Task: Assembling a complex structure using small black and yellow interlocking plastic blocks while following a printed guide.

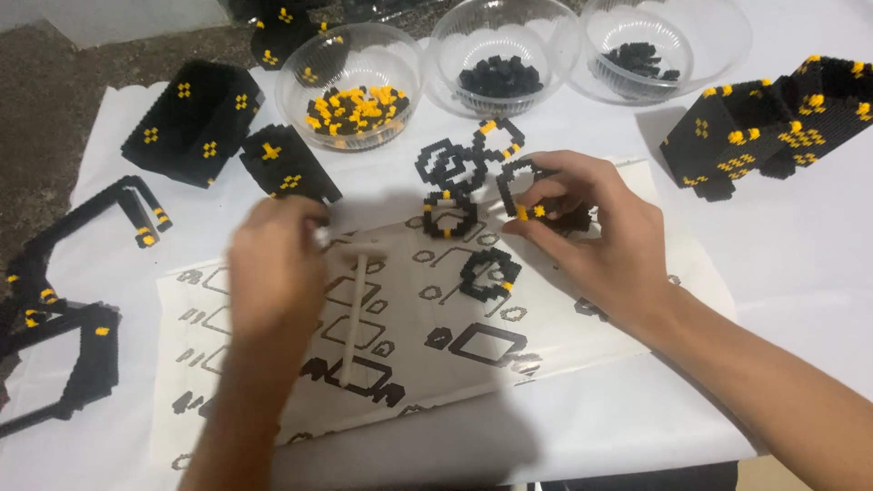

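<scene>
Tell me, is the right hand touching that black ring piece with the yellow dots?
Touching. The head view shows the right hand pinching the black ring piece between its fingertips.

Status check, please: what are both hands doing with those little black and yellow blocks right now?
Right hand pinching a black-and-yellow block ring. Left hand, blurred, above the printed pattern sheet, by a pale stick. More rings close by.

Brick rings (464,182) seemingly crowd bowls (350,86).

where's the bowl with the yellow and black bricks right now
The bowl of mixed bricks sits at the top of the head view, leftmost of three clear bowls, above the left hand.
</scene>
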